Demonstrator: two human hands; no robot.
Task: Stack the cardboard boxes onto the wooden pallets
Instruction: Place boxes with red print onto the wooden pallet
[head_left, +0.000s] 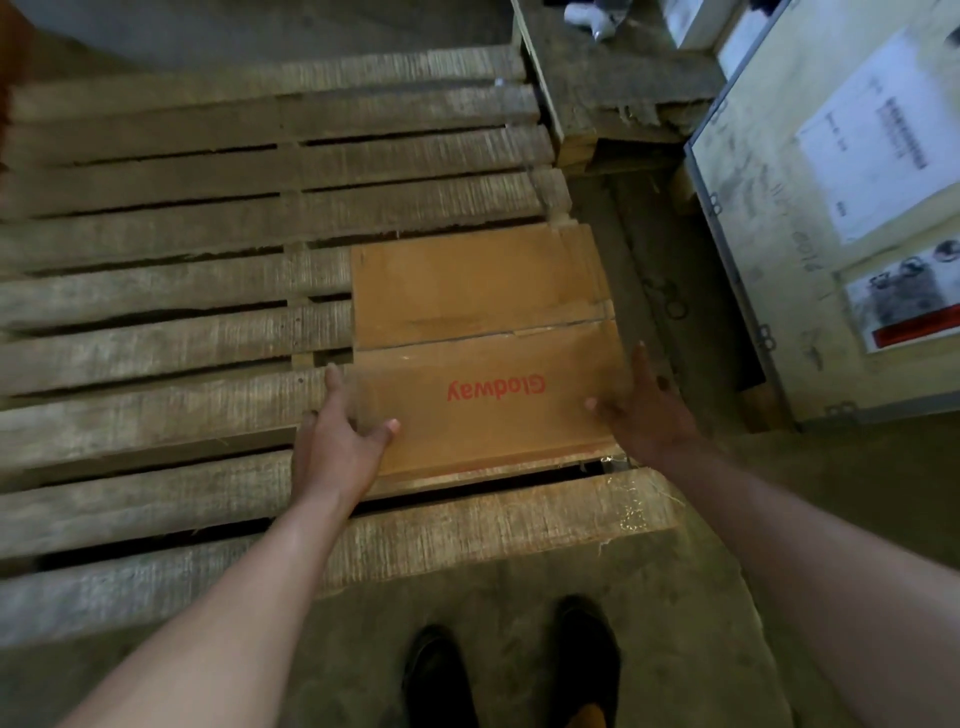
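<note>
Wooden pallet (182, 343) of rough grey slats with dark gaps, resting on the concrete floor (519, 587). Cardboard box (483, 332) flat at the pallet's right edge, near the front corner, red lettering on its top, flaps closed.

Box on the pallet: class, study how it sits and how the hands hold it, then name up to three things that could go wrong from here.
1. The box sits at the pallet's right near corner, its right edge close to the slat ends; a push rightward may tip it off.
2. The left hand and right hand flank its sides low down; fingers could get pinched against the slats.
3. The top flaps show an unsealed seam; boxes stacked on top might sag them.
</note>
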